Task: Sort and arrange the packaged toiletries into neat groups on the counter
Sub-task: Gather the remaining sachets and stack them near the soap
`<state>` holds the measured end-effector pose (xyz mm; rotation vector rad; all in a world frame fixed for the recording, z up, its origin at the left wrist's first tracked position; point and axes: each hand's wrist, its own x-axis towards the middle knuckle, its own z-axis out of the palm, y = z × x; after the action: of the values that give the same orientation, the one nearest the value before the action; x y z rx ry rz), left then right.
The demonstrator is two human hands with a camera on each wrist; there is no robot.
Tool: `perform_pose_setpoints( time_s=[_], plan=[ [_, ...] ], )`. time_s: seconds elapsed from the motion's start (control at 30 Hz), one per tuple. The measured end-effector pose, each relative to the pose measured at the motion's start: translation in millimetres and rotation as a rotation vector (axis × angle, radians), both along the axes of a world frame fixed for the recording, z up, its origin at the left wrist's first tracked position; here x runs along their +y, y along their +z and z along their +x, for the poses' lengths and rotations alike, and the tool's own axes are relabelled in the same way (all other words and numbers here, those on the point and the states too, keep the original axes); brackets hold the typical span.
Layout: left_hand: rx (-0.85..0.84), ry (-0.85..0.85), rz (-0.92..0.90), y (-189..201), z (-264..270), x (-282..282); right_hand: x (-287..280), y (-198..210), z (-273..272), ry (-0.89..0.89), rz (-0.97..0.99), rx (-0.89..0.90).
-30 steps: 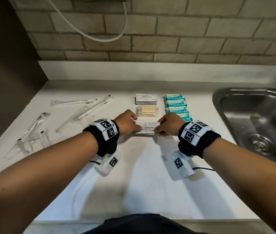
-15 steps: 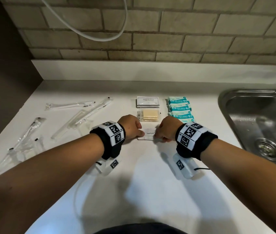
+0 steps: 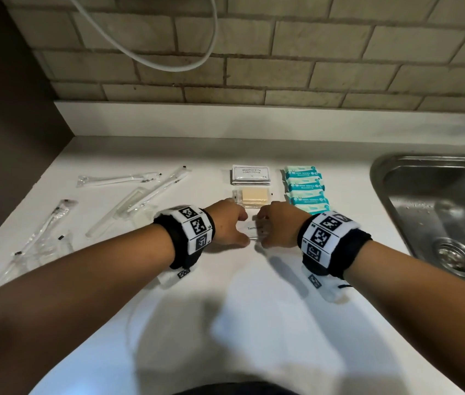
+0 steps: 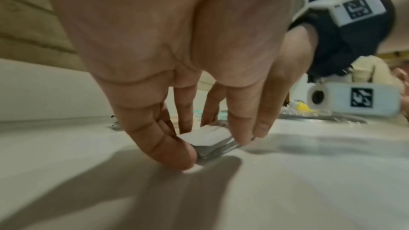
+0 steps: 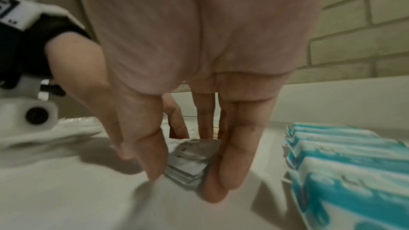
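- Lying loose toward the left edge of the tabletop (image 3: 254, 323), clear-wrapped toothbrushes (image 3: 117, 179) sit scattered at odd angles.
- Left hand (image 3: 227, 223) comes in at mid-tabletop, its fingers (image 4: 177, 153) curled down and pinching the left end of the toothpaste sachets (image 3: 251, 228).
- That little stack lies flat on the tabletop, squeezed between both hands, just in front of the wrapped soap bar (image 3: 254, 196), with the shampoo sachets (image 3: 250, 174) behind that toward the back edge.
- Right hand (image 3: 279, 223) mirrors it, fingers (image 5: 223, 177) clamped on the stack's right end.
- Teal wipe packs (image 3: 305, 189) stand in an overlapping row just to the right.
- Steel sink (image 3: 436, 212) fills the right edge.
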<state>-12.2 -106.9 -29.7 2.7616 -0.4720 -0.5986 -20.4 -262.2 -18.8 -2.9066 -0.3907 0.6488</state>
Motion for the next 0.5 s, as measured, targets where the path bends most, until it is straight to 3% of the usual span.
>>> perform_pose_setpoints(
  time_s=[0.2, 0.5],
  plan=[
    [-0.062, -0.100, 0.099, 0.0, 2.3, -7.9, 5.7, 2.9, -0.2, 0.043, -0.022, -0.030],
    [-0.085, -0.077, 0.055, -3.5, 9.2, -9.4, 1.6, -1.4, 5.6, 0.035, -0.048, -0.064]
  ],
)
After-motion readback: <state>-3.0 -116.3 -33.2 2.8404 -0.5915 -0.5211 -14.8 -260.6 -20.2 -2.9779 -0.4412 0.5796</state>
